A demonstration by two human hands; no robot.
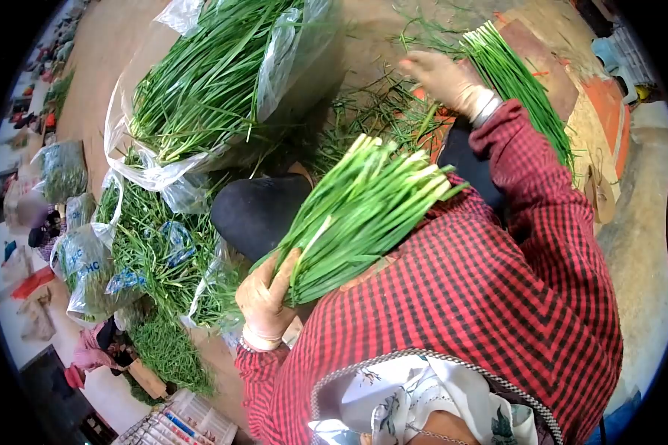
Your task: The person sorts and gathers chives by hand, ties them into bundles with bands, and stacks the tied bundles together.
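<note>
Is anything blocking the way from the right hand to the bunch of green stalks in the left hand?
Nothing visible does: the space between the right hand and the bunch looks open. Loose clippings lie lower down, and the left hand holds the bunch's leafy end.

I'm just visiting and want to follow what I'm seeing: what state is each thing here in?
Left hand: gloved, closed on the held bunch.
Held bunch: gathered, pale ends pointing away from that hand.
Right hand: gloved, fingers extended, nothing visibly held.
Large plastic bag: open, filled with long greens.
Side bundle: lying down, pale ends together.
Blue-lettered bag: filled; can't tell whether tied.
</note>
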